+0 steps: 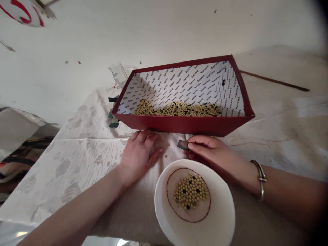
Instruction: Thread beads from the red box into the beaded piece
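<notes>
Between thumb and fingers, my right hand [205, 147] pinches a small dark green flat rectangular piece [182, 145]. A metal bangle circles that wrist. My left hand [139, 153] rests palm down on the cloth, thumb apart from the fingers, with nothing visible in it. Just beyond both hands stands a dark red box [179, 123], its inside lined with printed white paper. Many yellow beads [179, 109] mixed with black ones lie along its bottom. Nearer to me is a white bowl [164, 212] with yellow and black beads [191, 189] in it.
A clear glass [118, 72] stands behind the box's left end. More dark green pieces [113, 125] lie left of the box. At the right are a thin brown stick [276, 81] and a loose thread [256, 141]. A patterned pale cloth [77, 164] covers the table.
</notes>
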{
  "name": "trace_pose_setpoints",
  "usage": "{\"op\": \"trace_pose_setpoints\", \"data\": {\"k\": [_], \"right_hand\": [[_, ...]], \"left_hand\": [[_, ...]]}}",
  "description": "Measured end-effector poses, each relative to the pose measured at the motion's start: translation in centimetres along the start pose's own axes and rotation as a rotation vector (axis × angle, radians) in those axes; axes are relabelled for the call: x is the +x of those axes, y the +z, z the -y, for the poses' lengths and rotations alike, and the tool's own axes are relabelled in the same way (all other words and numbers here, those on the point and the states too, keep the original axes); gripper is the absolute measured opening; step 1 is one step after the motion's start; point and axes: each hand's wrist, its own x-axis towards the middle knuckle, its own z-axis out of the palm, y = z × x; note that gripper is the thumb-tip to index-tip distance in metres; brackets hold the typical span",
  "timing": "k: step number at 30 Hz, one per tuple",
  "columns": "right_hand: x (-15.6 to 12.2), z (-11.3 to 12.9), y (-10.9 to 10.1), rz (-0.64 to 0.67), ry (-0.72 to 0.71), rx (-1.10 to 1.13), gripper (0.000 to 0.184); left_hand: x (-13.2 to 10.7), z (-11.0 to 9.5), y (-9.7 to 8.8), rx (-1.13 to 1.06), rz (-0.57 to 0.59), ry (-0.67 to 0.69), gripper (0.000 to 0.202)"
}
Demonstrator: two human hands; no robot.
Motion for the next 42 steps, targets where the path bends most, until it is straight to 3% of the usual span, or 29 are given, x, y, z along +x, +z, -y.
{"op": "trace_pose_setpoints", "data": {"k": [6, 11, 14, 19, 21, 26, 33, 42], "right_hand": [[0.3, -0.4, 0.2, -0.125, -0.015, 0.214, 0.022], [0.5, -0.4, -0.1, -0.088, -0.062, 0.195, 0.022], [0.4, -0.2, -0.2, -0.097, -0.047, 0.236, 0.02], [0.2, 0.0, -0.2, -0.163, -0.054, -0.028, 0.021], [0.2, 0.0, -0.2, -0.181, -0.056, -0.074, 0.023], [0.3, 0.1, -0.2, -0.169, -0.053, -0.088, 0.023], [0.3, 0.1, -0.1, -0.215, -0.064, -0.083, 0.022], [0.2, 0.5, -0.2, -0.238, -0.088, -0.128, 0.022]], "left_hand": [[1.5, 0.0, 1.1, -0.326, -0.027, 0.079, 0.029], [0.9, 1.3, 0.5, -0.547, -0.025, -0.03, 0.025], [0.3, 2.0, -0.6, -0.524, -0.009, -0.122, 0.022], [-0.3, 1.9, -2.0, -0.426, 0.33, -0.067, 0.021], [-0.6, 1.6, -2.3, -0.345, 0.416, -0.023, 0.024], [-1.3, 1.6, -2.8, -0.309, 0.489, 0.007, 0.009], [-1.6, 2.7, -3.0, -0.378, 0.568, -0.057, 0.012], [-1.3, 2.9, -2.7, -0.412, 0.537, -0.023, 0.016]]}}
